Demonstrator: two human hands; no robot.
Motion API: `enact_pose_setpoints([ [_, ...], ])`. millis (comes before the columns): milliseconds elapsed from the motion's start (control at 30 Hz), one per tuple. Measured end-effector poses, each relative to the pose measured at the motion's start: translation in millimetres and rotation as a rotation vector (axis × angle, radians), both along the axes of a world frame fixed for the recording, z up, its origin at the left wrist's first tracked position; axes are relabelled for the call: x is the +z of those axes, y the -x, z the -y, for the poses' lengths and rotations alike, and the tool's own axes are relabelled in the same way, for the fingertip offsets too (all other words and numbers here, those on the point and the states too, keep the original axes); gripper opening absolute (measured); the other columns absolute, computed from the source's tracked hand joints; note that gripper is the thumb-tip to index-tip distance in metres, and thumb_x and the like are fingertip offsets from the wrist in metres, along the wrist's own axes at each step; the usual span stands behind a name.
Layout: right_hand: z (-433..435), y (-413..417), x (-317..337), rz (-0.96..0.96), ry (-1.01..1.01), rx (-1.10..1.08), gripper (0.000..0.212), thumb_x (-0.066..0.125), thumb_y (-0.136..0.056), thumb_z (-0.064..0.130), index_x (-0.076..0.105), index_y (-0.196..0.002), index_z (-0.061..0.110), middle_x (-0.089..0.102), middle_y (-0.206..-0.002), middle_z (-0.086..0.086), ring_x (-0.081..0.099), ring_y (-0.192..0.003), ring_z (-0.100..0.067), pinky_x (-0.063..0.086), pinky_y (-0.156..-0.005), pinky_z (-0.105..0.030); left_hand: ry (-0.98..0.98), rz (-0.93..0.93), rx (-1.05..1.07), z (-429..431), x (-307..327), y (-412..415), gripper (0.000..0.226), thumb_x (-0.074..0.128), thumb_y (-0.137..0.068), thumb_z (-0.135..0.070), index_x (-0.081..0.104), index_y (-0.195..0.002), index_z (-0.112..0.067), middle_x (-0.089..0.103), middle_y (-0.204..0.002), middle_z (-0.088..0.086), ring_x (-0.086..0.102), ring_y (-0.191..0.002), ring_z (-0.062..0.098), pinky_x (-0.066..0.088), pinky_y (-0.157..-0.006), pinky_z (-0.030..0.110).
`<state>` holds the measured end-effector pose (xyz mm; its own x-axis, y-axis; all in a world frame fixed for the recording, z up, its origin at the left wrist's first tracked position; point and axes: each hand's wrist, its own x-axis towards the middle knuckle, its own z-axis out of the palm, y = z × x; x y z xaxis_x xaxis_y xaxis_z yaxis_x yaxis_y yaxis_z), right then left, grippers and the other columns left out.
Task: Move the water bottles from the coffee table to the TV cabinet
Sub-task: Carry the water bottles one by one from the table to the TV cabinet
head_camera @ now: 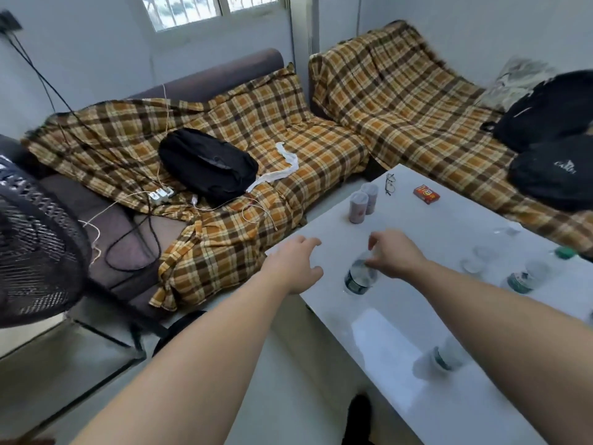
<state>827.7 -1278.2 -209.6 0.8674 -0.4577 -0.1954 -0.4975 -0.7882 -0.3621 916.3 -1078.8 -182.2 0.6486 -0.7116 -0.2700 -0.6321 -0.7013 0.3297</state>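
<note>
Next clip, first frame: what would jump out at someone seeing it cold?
Two bare arms stretch in from the bottom edge. The right hand grips the top of a water bottle standing on the white coffee table, and the left hand is open beside it at the table's edge. Behind them, an orange-and-brown plaid cover drapes the corner sofa, with a black bag lying on it.

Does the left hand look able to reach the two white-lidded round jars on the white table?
Probably yes: the left hand is open and holds nothing, and only bare white coffee table shows between it and the two white-lidded round jars.
</note>
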Motion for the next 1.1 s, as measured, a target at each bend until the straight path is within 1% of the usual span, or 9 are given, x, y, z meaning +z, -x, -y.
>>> enact_pose_setpoints([
  [67,-18.9,27.7,26.8,0.06,0.027,-0.02,0.027,0.067,-0.081,0.027,0.064,-0.103,0.012,0.06,-0.106,-0.009,0.057,-0.097,-0.026,0.05,-0.079,-0.035,0.019,0.014,-0.05,-11.4,10.7,26.1,0.06,0.051,-0.089,-0.037,0.029,-0.144,-0.03,0.033,-0.149,0.001,0.036,-0.131,0.026,0.043,-0.099,0.046],
  [200,-42.4,88.4,72.1,0.132,0.076,-0.101,0.02,0.066,-0.079,0.03,0.063,-0.094,0.017,0.058,-0.096,-0.003,0.054,-0.086,-0.02,0.049,-0.073,-0.031,0.046,0.018,-0.158,-14.5,29.4,78.2,0.06,0.052,-0.088,-0.04,0.03,-0.143,-0.032,0.034,-0.147,0.0,0.044,-0.123,0.026,0.045,-0.095,0.044],
  [300,-44.0,146.3,98.4,0.139,0.14,-0.171,0.014,0.064,-0.078,0.033,0.057,-0.084,0.022,0.058,-0.092,0.0,0.055,-0.085,-0.02,0.048,-0.07,-0.031,0.087,0.024,-0.256,0.9,42.9,118.3,0.059,0.053,-0.088,-0.041,0.031,-0.142,-0.032,0.035,-0.147,-0.001,0.044,-0.123,0.024,0.044,-0.096,0.041],
  [500,-37.1,302.7,142.6,0.126,0.283,-0.423,0.014,0.064,-0.077,0.034,0.058,-0.078,0.021,0.06,-0.088,-0.001,0.057,-0.08,-0.024,0.046,-0.062,-0.03,0.183,0.081,-0.491,54.0,72.2,225.2,0.06,0.054,-0.086,-0.043,0.035,-0.141,-0.03,0.039,-0.147,0.001,0.041,-0.128,0.026,0.039,-0.103,0.043],
  [600,-46.0,398.7,159.4,0.133,0.313,-0.598,0.014,0.064,-0.074,0.03,0.061,-0.079,0.018,0.059,-0.084,-0.002,0.054,-0.076,-0.026,0.044,-0.062,-0.03,0.232,0.068,-0.64,76.4,89.8,298.4,0.06,0.055,-0.085,-0.044,0.037,-0.14,-0.03,0.042,-0.144,0.002,0.043,-0.126,0.026,0.042,-0.101,0.044],
  [700,-67.9,495.1,171.1,0.101,0.343,-0.741,0.013,0.066,-0.072,0.028,0.062,-0.079,0.018,0.062,-0.089,-0.004,0.058,-0.081,-0.028,0.052,-0.068,-0.033,0.265,0.067,-0.792,82.2,102.5,382.6,0.059,0.055,-0.085,-0.045,0.037,-0.139,-0.031,0.043,-0.141,0.002,0.045,-0.123,0.025,0.045,-0.098,0.046],
  [867,-137.6,664.1,174.9,0.002,0.41,-0.947,0.012,0.064,-0.072,0.029,0.062,-0.08,0.019,0.063,-0.093,-0.005,0.062,-0.088,-0.028,0.054,-0.073,-0.035,0.312,0.091,-1.044,58.7,116.0,537.3,0.058,0.054,-0.085,-0.043,0.039,-0.14,-0.028,0.042,-0.142,0.002,0.042,-0.126,0.026,0.041,-0.101,0.044],
  [967,-198.8,765.3,172.7,-0.051,0.411,-1.099,0.013,0.062,-0.072,0.03,0.061,-0.081,0.02,0.06,-0.093,-0.003,0.06,-0.086,-0.027,0.052,-0.067,-0.034,0.324,0.081,-1.203,30.1,118.0,636.5,0.059,0.054,-0.085,-0.044,0.039,-0.14,-0.027,0.043,-0.142,0.003,0.042,-0.126,0.027,0.041,-0.101,0.043],
  [1100,-290.3,888.5,165.2,-0.154,0.385,-1.303,0.012,0.06,-0.073,0.032,0.058,-0.079,0.021,0.06,-0.091,-0.002,0.059,-0.083,-0.026,0.041,-0.056,-0.029,0.339,0.048,-1.441,-14.0,115.6,768.7,0.058,0.054,-0.086,-0.047,0.038,-0.14,-0.029,0.045,-0.141,0.004,0.045,-0.124,0.027,0.041,-0.102,0.042],
])
